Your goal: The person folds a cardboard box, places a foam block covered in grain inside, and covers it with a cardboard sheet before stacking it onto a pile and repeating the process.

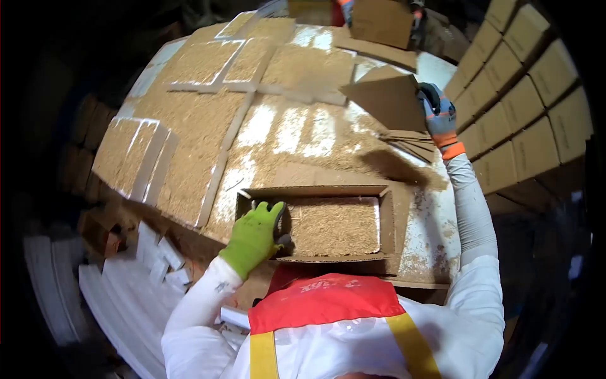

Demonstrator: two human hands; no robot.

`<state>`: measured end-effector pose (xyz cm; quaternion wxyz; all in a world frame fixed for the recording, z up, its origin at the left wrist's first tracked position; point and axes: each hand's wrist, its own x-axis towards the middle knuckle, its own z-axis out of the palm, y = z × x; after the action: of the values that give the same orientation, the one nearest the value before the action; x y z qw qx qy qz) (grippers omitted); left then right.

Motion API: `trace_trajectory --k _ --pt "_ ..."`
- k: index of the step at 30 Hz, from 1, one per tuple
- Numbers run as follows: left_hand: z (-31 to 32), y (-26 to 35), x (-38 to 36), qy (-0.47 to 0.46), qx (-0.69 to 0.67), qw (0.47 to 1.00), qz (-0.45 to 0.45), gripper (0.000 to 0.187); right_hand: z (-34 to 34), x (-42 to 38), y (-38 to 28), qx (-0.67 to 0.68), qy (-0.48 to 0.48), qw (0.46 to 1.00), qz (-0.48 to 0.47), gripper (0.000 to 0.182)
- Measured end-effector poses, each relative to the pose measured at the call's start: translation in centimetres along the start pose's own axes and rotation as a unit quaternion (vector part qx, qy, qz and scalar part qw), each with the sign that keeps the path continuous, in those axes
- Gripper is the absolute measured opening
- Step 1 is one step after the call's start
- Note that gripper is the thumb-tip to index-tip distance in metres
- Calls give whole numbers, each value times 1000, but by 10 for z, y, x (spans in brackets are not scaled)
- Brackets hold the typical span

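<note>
In front of my body an open cardboard box (386,227) sits on the table, with a slab (334,224) covered in tan crumbs inside it. My left hand (254,235), in a green glove with dark fingertips, reaches into the box's left end. Its finger and thumb are spread apart over the crumbs; the fingertips are partly hidden. At the table's right side my right hand (439,114), gloved in grey-blue with an orange cuff, grips a flat brown cardboard piece (391,104) by its right edge. That piece is raised and tilted above several stacked cardboard pieces (413,145).
Crumb-covered white-edged slabs (205,62) lie across the table (435,221). Stacked cartons (521,107) stand along the right. White foam strips (129,303) are heaped at lower left. Across the table, another person's gloved hands hold a cardboard box (380,24).
</note>
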<state>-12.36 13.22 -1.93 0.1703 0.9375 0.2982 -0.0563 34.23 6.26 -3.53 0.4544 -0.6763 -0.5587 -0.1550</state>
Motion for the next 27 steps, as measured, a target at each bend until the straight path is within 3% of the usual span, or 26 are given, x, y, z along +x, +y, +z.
trace_trajectory --k 2,4,5,6,7,9,11,12,13,14,15,16,18,19,22,24,25,26,27 --pt "-20 1 -5 73 -144 987 25 58 -27 25 -60 98 -25 994 35 17" --pt "-40 -9 -1 171 -219 954 114 55 -45 41 -128 128 -41 991 16 17" --pt "-53 -8 5 200 -292 929 103 56 -47 45 -156 147 -51 988 8 18" --pt "-64 -8 14 246 -300 915 114 62 -44 50 -178 131 -66 989 -24 17" --pt "-68 -5 29 357 -277 885 117 66 -40 51 -197 114 -83 989 -53 16" --pt "-84 -7 65 473 -132 850 192 94 -22 49 -225 88 -130 984 -87 11" --pt "-74 -8 104 437 -147 877 135 100 -4 44 -245 134 -170 976 12 10" --pt "-64 -20 127 285 -259 920 70 88 8 42 -240 148 -171 974 36 11" --pt "-49 -40 147 256 -241 929 118 69 18 39 -224 199 -135 969 55 12" --pt "-44 -50 147 254 -216 939 88 61 14 40 -217 351 -99 921 138 13" --pt "-36 -62 147 249 -192 947 57 53 -1 48 -208 340 -38 930 133 13" --pt "-11 -97 159 255 -204 942 79 56 -17 53 -204 327 21 936 133 13" --pt "17 -142 160 165 -338 927 3 46 -36 57 -226 282 53 957 44 15" --pt "27 -153 157 163 -415 895 15 42 -36 56 -226 205 -20 977 46 18" --pt "17 -149 136 140 -619 771 52 32 8 43 -208 33 -110 993 -40 57" --pt "0 -150 127 92 -635 755 137 34 28 38 -199 -20 -209 976 -65 71" --pt "-7 -152 125 54 -660 734 153 35 35 44 -201 2 -324 943 81 65" --pt "-13 -153 124 72 -644 747 150 35 42 48 -203 28 -428 875 225 58" --pt "-20 -157 122 87 -626 761 145 35 46 47 -203 55 -410 872 262 55"
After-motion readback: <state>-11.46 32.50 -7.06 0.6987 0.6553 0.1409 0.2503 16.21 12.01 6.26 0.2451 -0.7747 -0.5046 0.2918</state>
